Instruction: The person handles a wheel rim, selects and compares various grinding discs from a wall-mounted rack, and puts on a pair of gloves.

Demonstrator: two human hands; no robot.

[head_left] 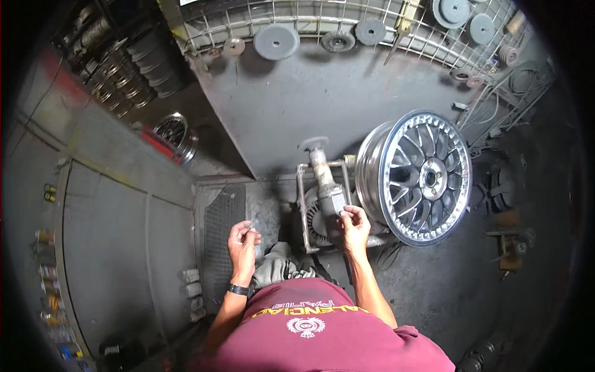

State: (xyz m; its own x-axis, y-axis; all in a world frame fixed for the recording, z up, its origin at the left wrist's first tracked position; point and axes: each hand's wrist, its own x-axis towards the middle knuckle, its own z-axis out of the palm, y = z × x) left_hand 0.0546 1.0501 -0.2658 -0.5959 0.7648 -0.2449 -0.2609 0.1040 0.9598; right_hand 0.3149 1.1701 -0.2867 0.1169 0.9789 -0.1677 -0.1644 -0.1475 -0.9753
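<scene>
Maroon shirt (338,340), curled left hand (242,242) and right hand (356,230), grips unclear, open gap from left hand to pipe-frame edge (303,214).

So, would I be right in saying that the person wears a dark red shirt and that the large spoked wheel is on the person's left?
Not quite: the head view shows the large spoked wheel on the person's right. The shirt is dark red, as you say.

A maroon shirt (347,344) is bearing a white crest (305,327), grey trousers (276,268) showing beyond it, a black wristwatch (238,289) to its left.
</scene>
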